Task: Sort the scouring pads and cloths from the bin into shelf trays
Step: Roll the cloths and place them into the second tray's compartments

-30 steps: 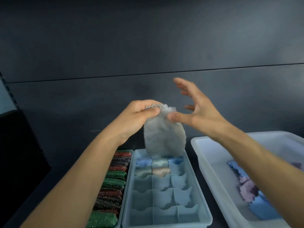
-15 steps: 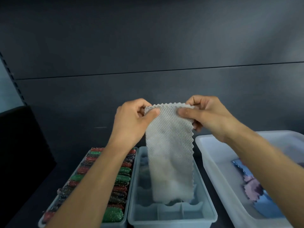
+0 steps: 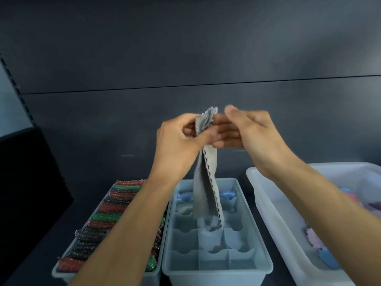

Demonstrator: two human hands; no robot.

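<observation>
– Dark grey all round in the head view: a back panel [image 3: 185, 58] with one seam across it, and a dark shelf [image 3: 41, 234] under three containers.

– Which containers?

– At left, a tray [image 3: 61, 273] packed with red, green and dark glittery scouring pads [image 3: 115, 205]. In the middle, a pale blue divided tray [image 3: 261, 254] with folded cloths [image 3: 226, 196] in its far compartments. At right, a white bin [image 3: 268, 203] with loose pink and blue pieces in it.

– And the hands?

– Both are raised above the divided tray, close together. The left hand [image 3: 177, 141] pinches the upper part of a grey cloth [image 3: 206, 193] between thumb and curled fingers. The right hand [image 3: 251, 133] nips the scalloped top edge, thumb above, fingers nearly straight below.

– Where does the cloth hang?

– Straight down, its lower end over the tray's middle compartments.

– What differs from half a second ago?

– Then it was spread flat between the hands, held apart at its top corners. Now the hands have met and the cloth is doubled lengthwise into a narrow strip.
</observation>
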